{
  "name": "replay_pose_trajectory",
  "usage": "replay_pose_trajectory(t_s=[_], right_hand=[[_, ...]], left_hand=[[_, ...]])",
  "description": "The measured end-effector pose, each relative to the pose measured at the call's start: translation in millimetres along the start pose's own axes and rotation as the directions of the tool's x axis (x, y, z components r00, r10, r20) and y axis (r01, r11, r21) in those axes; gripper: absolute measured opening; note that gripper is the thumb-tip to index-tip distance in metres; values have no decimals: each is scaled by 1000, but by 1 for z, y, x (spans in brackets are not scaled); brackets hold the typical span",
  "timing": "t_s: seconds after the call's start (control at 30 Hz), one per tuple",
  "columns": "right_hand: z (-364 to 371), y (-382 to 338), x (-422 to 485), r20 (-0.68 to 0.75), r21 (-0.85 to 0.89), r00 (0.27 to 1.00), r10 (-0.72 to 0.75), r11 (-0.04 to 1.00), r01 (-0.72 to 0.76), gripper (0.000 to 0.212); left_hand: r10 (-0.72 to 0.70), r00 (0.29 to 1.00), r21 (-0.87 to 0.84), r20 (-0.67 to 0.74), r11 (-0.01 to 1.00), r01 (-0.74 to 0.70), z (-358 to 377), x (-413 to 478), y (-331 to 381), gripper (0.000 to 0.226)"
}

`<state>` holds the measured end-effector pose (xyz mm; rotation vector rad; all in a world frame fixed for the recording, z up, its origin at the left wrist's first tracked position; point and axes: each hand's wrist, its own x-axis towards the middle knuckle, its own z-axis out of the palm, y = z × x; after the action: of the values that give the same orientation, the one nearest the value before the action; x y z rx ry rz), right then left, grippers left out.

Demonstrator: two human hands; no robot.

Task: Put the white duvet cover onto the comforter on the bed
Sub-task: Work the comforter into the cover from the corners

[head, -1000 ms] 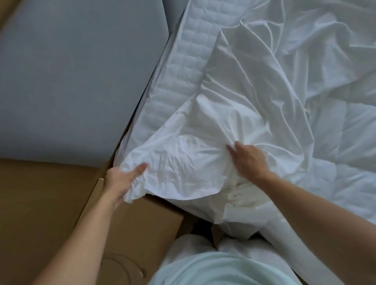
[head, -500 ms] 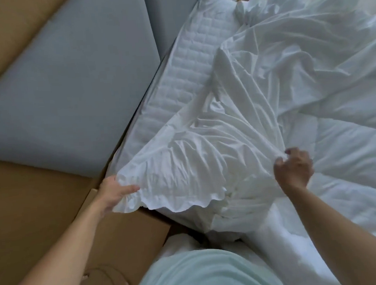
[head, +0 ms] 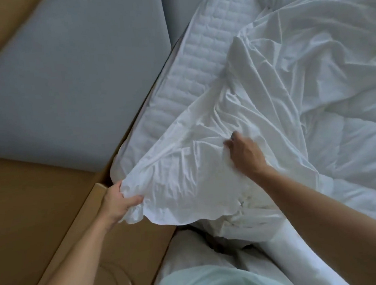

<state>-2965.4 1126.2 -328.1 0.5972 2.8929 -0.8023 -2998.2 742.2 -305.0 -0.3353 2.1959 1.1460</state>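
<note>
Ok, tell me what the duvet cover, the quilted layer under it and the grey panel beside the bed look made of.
Duvet cover: thin woven fabric, likely cotton, matte; it creases finely and bunches where the left hand grips it.
Quilted layer: padded white textile, stitched in small puffy squares.
Grey panel: flat, matte, even; maybe upholstery or foam, cannot tell.
</note>
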Motion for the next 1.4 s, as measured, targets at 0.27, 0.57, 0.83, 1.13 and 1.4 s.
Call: replay_pose_trajectory(t_s=[0.27,0.57,0.83,1.13,1.4], right_hand=[[-56,114,-83,-4,-40,730,684,729,-683,27],[-57,-5,70,-259,-52,949,178,979,-197,18],[63,-15,97,266,-435,756,598,774,-459,96],[69,37,57,395,-346,692,605,795,-497,51],[90,54,55,406,-351,686,604,796,-493,43]], left_hand=[[-21,1000,193,-1,981,21,-6,52,-2,53],[41,980,406,194,906,-118,-1,64,0,54],[22,968,316,249,943,-103,-9,62,-19,49],[-2,934,188,358,980,-70,-1,65,-11,59],[17,926,163,377,983,-84,5,64,-30,51]])
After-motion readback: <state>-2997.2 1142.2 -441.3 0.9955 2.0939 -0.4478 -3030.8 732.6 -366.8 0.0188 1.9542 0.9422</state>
